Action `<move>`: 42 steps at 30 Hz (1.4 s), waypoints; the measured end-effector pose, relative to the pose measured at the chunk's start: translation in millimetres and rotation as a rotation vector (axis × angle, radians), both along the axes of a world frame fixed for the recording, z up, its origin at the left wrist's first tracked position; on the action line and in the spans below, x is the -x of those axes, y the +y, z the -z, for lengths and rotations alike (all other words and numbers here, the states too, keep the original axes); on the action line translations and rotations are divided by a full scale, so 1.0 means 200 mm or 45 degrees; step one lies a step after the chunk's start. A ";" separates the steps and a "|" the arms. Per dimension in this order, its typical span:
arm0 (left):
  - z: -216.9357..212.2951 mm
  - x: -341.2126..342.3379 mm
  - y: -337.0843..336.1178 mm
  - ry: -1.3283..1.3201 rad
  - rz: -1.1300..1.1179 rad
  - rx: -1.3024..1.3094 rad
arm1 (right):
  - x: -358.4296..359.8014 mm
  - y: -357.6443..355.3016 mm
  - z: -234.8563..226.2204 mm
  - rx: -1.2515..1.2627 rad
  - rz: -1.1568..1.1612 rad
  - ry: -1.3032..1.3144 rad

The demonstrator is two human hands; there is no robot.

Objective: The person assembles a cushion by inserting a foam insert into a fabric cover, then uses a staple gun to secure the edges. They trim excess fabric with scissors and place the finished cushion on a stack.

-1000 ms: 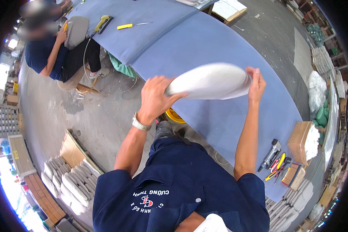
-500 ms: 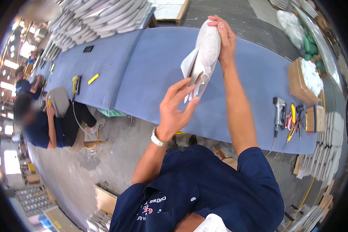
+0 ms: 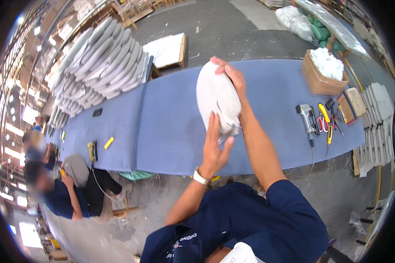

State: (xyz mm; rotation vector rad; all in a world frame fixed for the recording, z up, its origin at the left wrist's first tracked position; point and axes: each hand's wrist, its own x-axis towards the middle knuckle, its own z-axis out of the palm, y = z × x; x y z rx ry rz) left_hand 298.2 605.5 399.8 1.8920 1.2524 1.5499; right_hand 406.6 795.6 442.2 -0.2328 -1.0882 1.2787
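Observation:
Over the blue-covered table I hold a light grey fabric-covered cushion, tilted with its broad face showing and loose cloth folds at its near end. My right hand grips its far right edge, fingers bent over the top and the forearm along its side. My left hand rests against the near end, its fingers stretched out on the cloth and its thumb apart. The underside of the cushion is hidden.
On the right lie a metal air stapler, red-handled scissors and yellow-handled tools, near a carton of white stuffing. Cushion stacks rise at far left; another stack stands right. At left, a co-worker handles a grey cushion.
The cushion has turned from its narrow side to its broad face, and the cloth flap that stuck out on its left no longer shows. My left fingers have moved onto it. The view has shifted.

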 end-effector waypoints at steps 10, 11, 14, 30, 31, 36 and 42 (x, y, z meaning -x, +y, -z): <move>-0.66 0.20 0.11 1.065 -0.226 -0.561 | 0.00 -0.22 0.07 -0.204 -0.818 -0.293; -0.68 0.24 0.11 1.087 -0.243 -0.507 | 0.04 -0.26 0.08 -0.175 -0.892 -0.282; -0.68 0.36 0.09 1.062 -0.336 -0.293 | 0.02 -0.35 0.03 0.190 -0.697 -0.340; -0.56 0.65 0.04 0.178 -0.267 0.253 | 0.29 -0.34 -0.29 -0.257 0.769 -1.220; -0.46 0.66 0.01 0.090 -0.223 0.250 | 0.25 -0.31 -0.26 -0.241 0.771 -1.194; -0.23 0.66 -0.06 -0.143 -0.195 0.138 | 0.31 -0.32 -0.24 -0.169 0.787 -0.977; -0.26 0.92 -0.16 -0.175 -0.224 -0.023 | 0.60 -0.50 -0.47 -0.253 0.789 -1.040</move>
